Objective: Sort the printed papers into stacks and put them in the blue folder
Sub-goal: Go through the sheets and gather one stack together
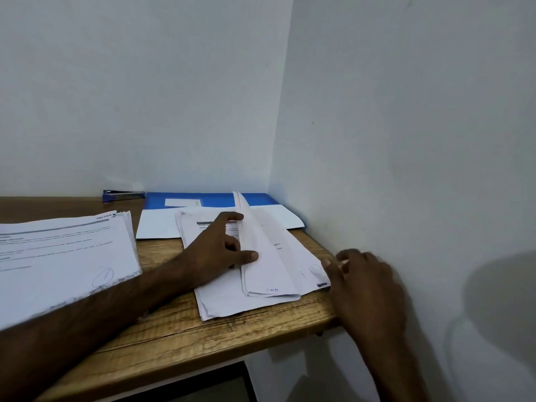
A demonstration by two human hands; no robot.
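The blue folder [258, 199] lies open at the back of the desk against the wall, its white inner flap facing me. A stack of printed papers [226, 303] lies in front of it and partly on it. My left hand [216, 250] reaches across and grips a raised batch of sheets [269, 256] from this stack, thumb on top and fingers beneath. My right hand [362, 285] is blurred at the stack's right corner, fingers loosely bent and holding nothing. A second, thicker stack of printed papers [58, 256] lies at the left under my left forearm.
A blue stapler [123, 195] sits at the back by the wall, left of the folder. The wooden desk [179, 338] ends at a wall on the right, and its front edge runs diagonally below my hands.
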